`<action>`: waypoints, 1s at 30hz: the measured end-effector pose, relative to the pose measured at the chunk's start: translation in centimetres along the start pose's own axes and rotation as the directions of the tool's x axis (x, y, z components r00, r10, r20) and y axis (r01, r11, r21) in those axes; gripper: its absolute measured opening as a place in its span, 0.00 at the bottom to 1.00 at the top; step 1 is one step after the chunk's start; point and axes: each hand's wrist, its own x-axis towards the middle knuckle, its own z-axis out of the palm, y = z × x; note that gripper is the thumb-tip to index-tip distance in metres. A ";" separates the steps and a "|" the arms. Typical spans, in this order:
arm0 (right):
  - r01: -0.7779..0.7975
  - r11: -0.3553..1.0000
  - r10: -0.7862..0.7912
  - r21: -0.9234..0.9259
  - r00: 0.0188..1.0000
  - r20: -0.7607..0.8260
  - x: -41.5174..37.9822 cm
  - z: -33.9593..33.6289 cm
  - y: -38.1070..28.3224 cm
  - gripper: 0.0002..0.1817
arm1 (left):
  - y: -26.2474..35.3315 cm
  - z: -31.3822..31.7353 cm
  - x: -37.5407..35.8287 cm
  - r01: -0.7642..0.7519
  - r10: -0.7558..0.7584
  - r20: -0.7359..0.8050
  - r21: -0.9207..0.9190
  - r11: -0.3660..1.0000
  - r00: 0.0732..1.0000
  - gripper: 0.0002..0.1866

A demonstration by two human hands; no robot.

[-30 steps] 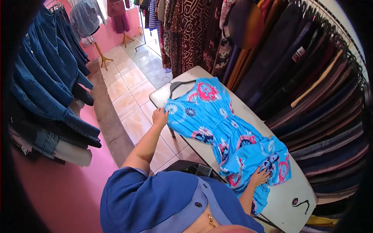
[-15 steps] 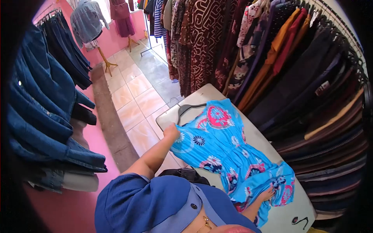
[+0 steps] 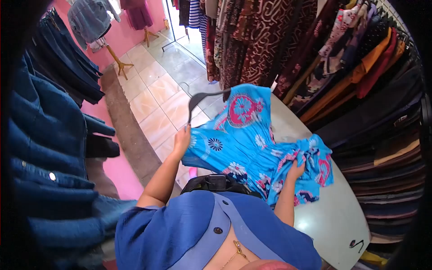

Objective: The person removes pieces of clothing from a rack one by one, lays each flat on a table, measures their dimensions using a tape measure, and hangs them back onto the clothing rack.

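A bright blue dress (image 3: 245,150) with pink, white and navy flower prints hangs on a black hanger (image 3: 202,96), its upper part held out past the far left edge of the white table (image 3: 344,202). My left hand (image 3: 182,140) is closed on the dress's near shoulder, at the end of the hanger. Farther down, my right hand (image 3: 295,171) grips bunched cloth of the skirt above the tabletop. Folds of the dress hide some of my right fingers.
Dark jeans and denim jackets (image 3: 54,130) hang close on the left. Racks of patterned and dark garments (image 3: 360,108) line the right side. A dressed mannequin stand (image 3: 118,60) is on the tiled floor. A small black hook-shaped thing (image 3: 357,245) lies at the table's near corner.
The hanger and the dress's top have moved up and left, off the table. My right hand has moved up from the table with the skirt gathered in it.
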 end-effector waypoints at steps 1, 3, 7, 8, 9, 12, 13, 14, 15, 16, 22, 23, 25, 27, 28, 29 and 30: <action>-0.015 0.997 0.014 0.082 1.000 0.013 -1.7 3.1 -2.7 0.21 | -0.2 -2.6 1.6 -0.012 0.011 -0.066 -0.006 1.000 0.998 0.26; -0.054 0.901 -0.002 0.431 0.991 0.130 -5.8 10.5 -6.3 0.24 | -2.0 -7.6 5.2 -0.038 0.045 -0.198 0.040 0.998 0.979 0.26; 0.081 0.990 -0.142 0.118 0.437 0.888 -13.5 18.8 -21.4 0.32 | -3.8 -17.2 11.0 -0.161 0.227 -0.398 0.194 0.968 0.889 0.20; 0.240 0.944 -0.318 0.227 0.475 0.820 -14.4 20.0 -24.8 0.32 | -3.7 -19.3 12.5 -0.177 0.244 -0.396 0.199 0.964 0.885 0.20; 0.399 0.863 -0.484 0.309 0.483 0.729 -14.6 21.1 -27.6 0.32 | -3.1 -21.3 13.6 -0.253 0.355 -0.383 0.292 0.922 0.853 0.18; 0.537 0.773 -0.634 0.337 0.661 0.402 -11.9 22.7 -34.4 0.33 | -0.1 -25.1 15.8 -0.413 0.560 -0.281 0.442 0.796 0.779 0.14; 0.598 0.748 -0.663 0.287 0.673 0.326 -10.6 21.7 -37.4 0.33 | 1.2 -25.6 16.6 -0.496 0.655 -0.208 0.500 0.710 0.727 0.14; 0.643 0.728 -0.684 0.239 0.658 0.315 -9.4 21.1 -39.1 0.34 | 2.2 -25.7 17.4 -0.522 0.691 -0.162 0.541 0.659 0.704 0.13; 0.688 0.700 -0.709 0.192 0.637 0.301 -8.3 20.6 -40.3 0.34 | 3.4 -25.7 18.1 -0.532 0.696 -0.159 0.534 0.657 0.700 0.13; 0.700 0.693 -0.712 0.173 0.625 0.320 -7.2 20.3 -41.1 0.34 | 4.9 -25.6 18.9 -0.594 0.724 -0.150 0.474 0.650 0.673 0.13; 0.499 0.769 -0.639 0.400 0.615 0.462 -2.8 19.5 -44.3 0.23 | 12.0 -22.9 25.3 -0.798 0.861 -0.043 0.353 0.487 0.507 0.14; 0.557 0.738 -0.675 0.381 0.595 0.437 -1.7 19.9 -43.7 0.19 | 12.9 -22.1 26.7 -0.838 0.882 -0.003 0.310 0.449 0.472 0.14; 0.468 0.840 -0.537 0.275 0.644 0.545 -0.4 19.9 -43.2 0.14 | 15.0 -20.9 29.2 -0.864 0.906 0.023 0.315 0.394 0.422 0.15; 0.497 0.826 -0.562 0.264 0.693 0.452 0.5 20.6 -43.0 0.15 | 17.8 -19.9 32.1 -0.887 0.932 0.051 0.329 0.324 0.359 0.16; 0.454 0.853 -0.522 0.258 0.742 0.420 1.1 20.9 -42.7 0.15 | 19.1 -19.4 33.4 -0.910 0.945 0.052 0.290 0.295 0.323 0.16; 0.400 0.882 -0.470 0.249 0.790 0.394 1.7 20.8 -42.2 0.15 | 20.3 -18.8 34.6 -0.932 0.954 0.060 0.243 0.270 0.292 0.16; 0.413 0.875 -0.480 0.253 0.807 0.344 2.3 20.5 -42.1 0.15 | 21.7 -18.0 36.0 -0.958 0.969 0.058 0.177 0.227 0.240 0.17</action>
